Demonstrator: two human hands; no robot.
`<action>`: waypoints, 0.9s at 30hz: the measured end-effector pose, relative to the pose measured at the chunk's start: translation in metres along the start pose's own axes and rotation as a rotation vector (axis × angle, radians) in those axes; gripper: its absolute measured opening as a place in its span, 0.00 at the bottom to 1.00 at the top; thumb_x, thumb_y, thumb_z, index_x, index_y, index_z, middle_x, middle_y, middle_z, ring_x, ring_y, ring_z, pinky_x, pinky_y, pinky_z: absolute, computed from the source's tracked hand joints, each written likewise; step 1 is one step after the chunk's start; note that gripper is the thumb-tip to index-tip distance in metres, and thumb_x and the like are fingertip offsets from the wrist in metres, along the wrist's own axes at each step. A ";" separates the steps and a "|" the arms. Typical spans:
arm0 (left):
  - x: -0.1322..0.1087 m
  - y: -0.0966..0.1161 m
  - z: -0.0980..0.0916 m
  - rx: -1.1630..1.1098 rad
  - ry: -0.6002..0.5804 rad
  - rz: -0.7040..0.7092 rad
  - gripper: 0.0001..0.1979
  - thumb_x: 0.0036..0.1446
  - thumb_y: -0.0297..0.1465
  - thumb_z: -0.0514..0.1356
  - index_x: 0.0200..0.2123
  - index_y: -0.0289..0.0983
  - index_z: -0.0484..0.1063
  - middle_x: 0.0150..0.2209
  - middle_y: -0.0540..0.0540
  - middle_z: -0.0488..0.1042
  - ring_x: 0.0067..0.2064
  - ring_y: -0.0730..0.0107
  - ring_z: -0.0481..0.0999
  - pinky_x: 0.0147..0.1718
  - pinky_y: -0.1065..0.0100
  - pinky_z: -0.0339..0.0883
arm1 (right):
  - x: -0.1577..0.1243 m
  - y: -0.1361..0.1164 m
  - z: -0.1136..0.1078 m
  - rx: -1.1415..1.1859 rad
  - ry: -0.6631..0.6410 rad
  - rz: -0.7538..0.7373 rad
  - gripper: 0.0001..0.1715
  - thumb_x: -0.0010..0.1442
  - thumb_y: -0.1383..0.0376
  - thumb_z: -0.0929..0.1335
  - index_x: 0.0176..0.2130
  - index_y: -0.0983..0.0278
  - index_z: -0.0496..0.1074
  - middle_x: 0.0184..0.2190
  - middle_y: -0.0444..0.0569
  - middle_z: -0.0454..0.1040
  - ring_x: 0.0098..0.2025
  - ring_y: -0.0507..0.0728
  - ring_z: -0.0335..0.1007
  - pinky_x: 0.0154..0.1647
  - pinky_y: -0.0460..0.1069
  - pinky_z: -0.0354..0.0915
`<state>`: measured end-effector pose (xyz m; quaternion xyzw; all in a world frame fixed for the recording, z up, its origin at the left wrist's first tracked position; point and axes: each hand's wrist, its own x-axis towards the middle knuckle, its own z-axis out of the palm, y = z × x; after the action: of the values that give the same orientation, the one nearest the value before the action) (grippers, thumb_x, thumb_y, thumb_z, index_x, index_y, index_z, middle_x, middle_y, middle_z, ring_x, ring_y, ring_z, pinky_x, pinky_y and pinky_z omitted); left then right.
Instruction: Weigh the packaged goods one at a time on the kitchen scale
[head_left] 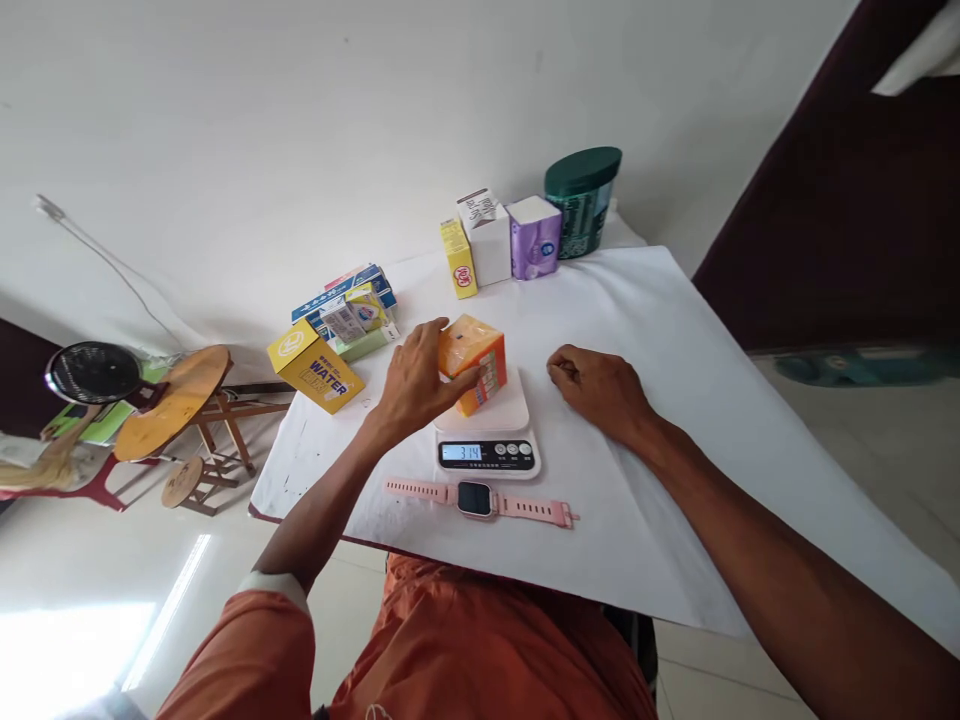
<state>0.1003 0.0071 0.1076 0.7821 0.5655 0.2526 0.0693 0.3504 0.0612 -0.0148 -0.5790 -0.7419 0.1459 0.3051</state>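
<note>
An orange plastic-wrapped pack (480,355) is on a white digital kitchen scale (502,415), whose display seems to read 314. My left hand (416,380) grips the pack from its left side, thumb across the front and fingers behind. To the right of the scale, my right hand (604,392) rests on the white tablecloth, fingers curled into a fist; I see nothing in it. In front of the scale lies a smartwatch (475,499) with a pink strap, stretched out flat.
At the left stand a yellow box (319,370) marked WATER and a pile of small boxes (352,310). Along the back are a narrow yellow box (459,262), a white box (487,240), a purple pack (535,240) and a green lidded tub (583,200). A wall borders the table (622,520).
</note>
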 end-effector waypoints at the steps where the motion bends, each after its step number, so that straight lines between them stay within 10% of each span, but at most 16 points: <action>1: 0.001 0.000 0.002 -0.007 0.015 0.004 0.32 0.59 0.42 0.69 0.61 0.38 0.65 0.59 0.34 0.75 0.60 0.45 0.76 0.59 0.46 0.71 | 0.000 0.001 0.000 -0.006 0.002 -0.003 0.10 0.63 0.65 0.64 0.36 0.60 0.76 0.33 0.51 0.82 0.34 0.60 0.76 0.36 0.51 0.61; 11: 0.007 -0.052 -0.042 0.098 0.300 -0.166 0.30 0.57 0.37 0.68 0.59 0.43 0.63 0.56 0.39 0.76 0.57 0.49 0.76 0.56 0.48 0.70 | 0.000 -0.003 -0.002 -0.003 0.001 -0.003 0.11 0.62 0.67 0.63 0.35 0.59 0.75 0.30 0.49 0.81 0.31 0.59 0.73 0.35 0.51 0.60; 18: 0.038 -0.107 -0.049 0.224 0.079 -0.265 0.28 0.50 0.27 0.65 0.55 0.42 0.65 0.57 0.37 0.74 0.60 0.46 0.72 0.61 0.49 0.65 | 0.001 0.001 0.000 0.003 -0.011 -0.023 0.12 0.63 0.66 0.63 0.36 0.60 0.76 0.31 0.50 0.80 0.31 0.59 0.71 0.33 0.51 0.59; 27: 0.056 -0.116 -0.046 0.484 -0.088 -0.422 0.19 0.55 0.27 0.60 0.52 0.36 0.69 0.57 0.28 0.70 0.63 0.34 0.66 0.59 0.42 0.63 | 0.000 -0.005 -0.005 0.013 -0.050 0.000 0.11 0.64 0.66 0.62 0.35 0.60 0.73 0.30 0.49 0.79 0.31 0.58 0.70 0.34 0.50 0.57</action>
<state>-0.0065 0.0911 0.1193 0.6517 0.7551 0.0569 -0.0434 0.3497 0.0589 -0.0081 -0.5734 -0.7483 0.1652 0.2899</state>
